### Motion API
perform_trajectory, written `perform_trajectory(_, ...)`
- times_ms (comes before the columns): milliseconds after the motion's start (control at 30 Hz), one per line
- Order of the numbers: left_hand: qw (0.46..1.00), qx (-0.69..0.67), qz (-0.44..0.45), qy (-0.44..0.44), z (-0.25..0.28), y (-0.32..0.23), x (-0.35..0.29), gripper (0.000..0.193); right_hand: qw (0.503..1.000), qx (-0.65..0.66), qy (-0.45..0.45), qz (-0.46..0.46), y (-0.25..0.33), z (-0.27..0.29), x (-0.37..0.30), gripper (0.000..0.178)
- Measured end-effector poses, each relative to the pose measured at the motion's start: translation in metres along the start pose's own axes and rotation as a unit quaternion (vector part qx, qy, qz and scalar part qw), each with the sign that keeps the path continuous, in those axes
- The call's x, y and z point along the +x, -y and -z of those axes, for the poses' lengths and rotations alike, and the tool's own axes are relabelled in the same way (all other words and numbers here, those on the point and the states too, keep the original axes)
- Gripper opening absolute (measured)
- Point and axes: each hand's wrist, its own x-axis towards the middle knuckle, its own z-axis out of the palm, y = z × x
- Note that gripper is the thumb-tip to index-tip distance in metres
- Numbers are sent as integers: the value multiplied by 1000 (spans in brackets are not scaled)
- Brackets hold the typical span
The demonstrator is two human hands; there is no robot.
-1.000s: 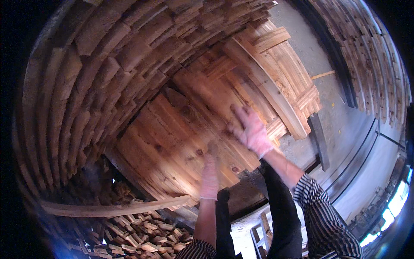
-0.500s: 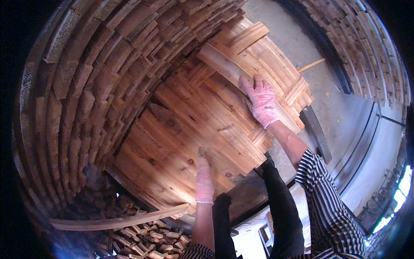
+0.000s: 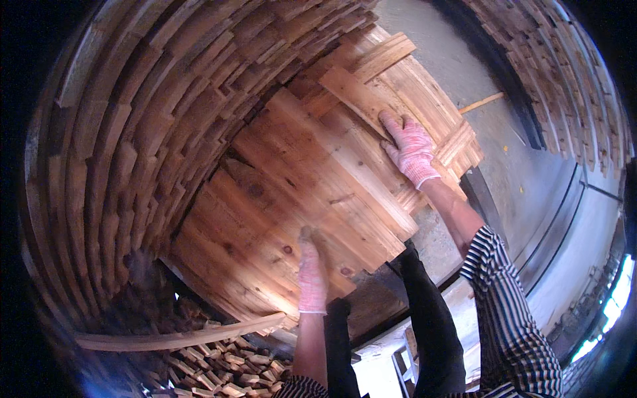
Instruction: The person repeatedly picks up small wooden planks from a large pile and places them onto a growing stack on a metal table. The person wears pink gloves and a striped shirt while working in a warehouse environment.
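My right hand (image 3: 408,146), in a pink and white knitted glove, rests on a wooden board (image 3: 355,99) on the right side of a stack. Its fingers are spread, with the thumb apart. My left hand (image 3: 311,272), gloved alike with darkened fingertips, lies on the flat row of boards (image 3: 265,219) nearer to me. Its fingers are stretched out and hold nothing that I can see. A paler board (image 3: 361,169) runs lengthwise between my hands. Short crosspieces, one at the far end (image 3: 385,56) and one at the right (image 3: 454,146), lie across the stack.
A tall wall of stacked boards (image 3: 166,99) rises at the left. Another stack (image 3: 557,73) stands at the far right beyond the concrete floor (image 3: 438,40). A long strip of wood (image 3: 179,339) juts over a heap of small offcuts (image 3: 225,371) at the lower left.
My right hand has shifted slightly right, its fingers more spread. The paler board now shows along the row, and the board by my right hand has moved right. My left hand has barely moved.
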Motion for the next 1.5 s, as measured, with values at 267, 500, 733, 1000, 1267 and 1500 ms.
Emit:
perform_trajectory(267,993,75,-75,-45,17,-5,-15,78,986,148,39,71,97,-24,8,56)
perform_trajectory(500,700,410,-175,-558,83,-78,-105,130,989,-9,119,84,65,-3,14,67)
perform_trajectory(733,741,35,-109,-662,251,-135,-122,97,908,-225,-9,354,78,-54,2,55)
perform_trajectory(1000,946,-104,-228,-206,92,-99,-207,27,754,175,507,379,433,148,-161,94)
perform_trajectory(1267,999,-14,37,-9,109,-76,-230,109,790,-71,327,514,434,17,-108,83)
perform_trajectory(1500,944,-307,26,-122,117,47,-294,93,743,-98,5,662,486,-107,-9,83)
